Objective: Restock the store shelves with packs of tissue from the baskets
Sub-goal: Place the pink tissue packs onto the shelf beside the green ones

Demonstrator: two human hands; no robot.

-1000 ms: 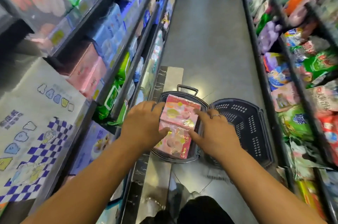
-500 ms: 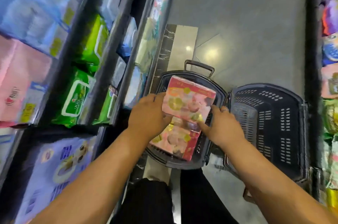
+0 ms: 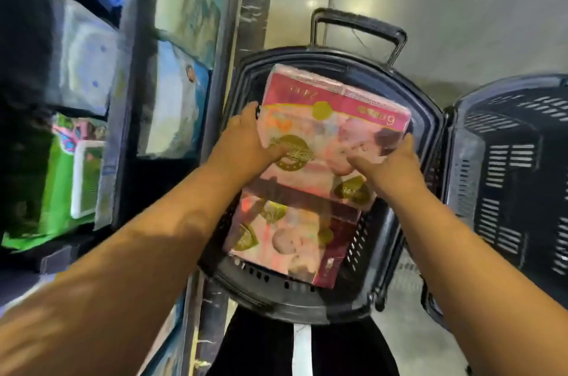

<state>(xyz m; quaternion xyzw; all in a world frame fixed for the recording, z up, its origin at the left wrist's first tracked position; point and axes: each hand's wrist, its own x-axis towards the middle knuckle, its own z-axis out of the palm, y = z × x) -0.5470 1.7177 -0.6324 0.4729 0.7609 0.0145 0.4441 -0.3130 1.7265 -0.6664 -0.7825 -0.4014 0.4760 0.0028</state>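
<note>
A dark plastic basket (image 3: 307, 305) sat on the aisle floor beside the store shelves (image 3: 129, 99), with its pull handle (image 3: 356, 22) raised at the far end. Inside lay a pink lower pack (image 3: 285, 240) of tissue printed with gold seals. A matching upper pack (image 3: 335, 117) was held above it, within the basket's rim. The left hand (image 3: 246, 142) gripped its left edge and the right hand (image 3: 390, 166) its right edge, fingers curled round the sides and thumbs on the face. What looked like a "6" showed on its red band; the other lettering was too blurred to read. A second basket (image 3: 507, 160) with slotted walls stood just to the right. A green pack (image 3: 58, 197) sat on the shelves.
</note>
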